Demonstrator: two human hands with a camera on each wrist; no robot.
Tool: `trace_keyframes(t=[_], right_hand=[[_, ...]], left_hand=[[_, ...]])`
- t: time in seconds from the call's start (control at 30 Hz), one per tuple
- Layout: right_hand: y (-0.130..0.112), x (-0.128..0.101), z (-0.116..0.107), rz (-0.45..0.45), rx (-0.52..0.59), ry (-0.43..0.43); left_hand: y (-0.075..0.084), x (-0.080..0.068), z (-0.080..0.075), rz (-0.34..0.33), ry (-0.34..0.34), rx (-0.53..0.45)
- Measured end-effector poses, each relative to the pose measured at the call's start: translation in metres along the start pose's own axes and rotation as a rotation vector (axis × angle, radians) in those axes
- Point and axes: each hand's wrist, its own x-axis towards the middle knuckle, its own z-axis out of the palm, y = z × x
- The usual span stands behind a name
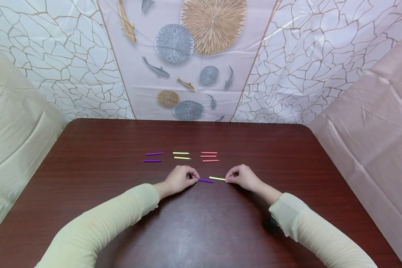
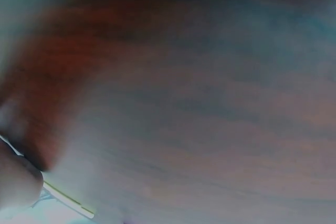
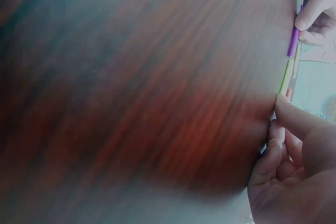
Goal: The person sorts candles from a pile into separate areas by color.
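Observation:
My left hand (image 1: 181,178) pinches the left end of a thin purple candle (image 1: 206,181) between thumb and fingertips. From the other side, my right hand (image 1: 243,177) pinches the right end of a thin yellow candle (image 1: 217,178). The free ends of the two candles almost meet, low over the table. In the right wrist view, the purple candle (image 3: 292,43) lies nearly in line with the yellow candle (image 3: 285,77). The left wrist view shows only a fingertip (image 2: 20,182) and a pale yellow strip (image 2: 68,200); the rest is blurred.
Behind my hands, thin candles lie in colour groups on the dark wooden table (image 1: 187,223): two purple candles (image 1: 152,161), two yellow candles (image 1: 182,158) and three coral candles (image 1: 210,160). A patterned cloth (image 1: 187,82) hangs beyond the table's far edge.

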Motion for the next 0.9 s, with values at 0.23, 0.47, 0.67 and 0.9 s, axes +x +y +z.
trace_keyframes(t=[0.23,0.47,0.67,0.9], right_hand=[[0.001,-0.001,0.000,0.001,-0.008,0.009],[0.002,0.000,0.002,-0.013,-0.007,0.013],[0.000,-0.001,0.001,-0.029,-0.012,0.014],[-0.001,-0.001,0.001,-0.047,-0.025,0.011]], left_hand=[[0.002,0.002,0.002,-0.002,0.004,0.005],[0.002,-0.002,0.000,-0.046,-0.008,0.022],[0.000,-0.009,-0.005,-0.038,-0.003,0.017],[-0.004,-0.017,-0.007,-0.045,0.010,0.021]])
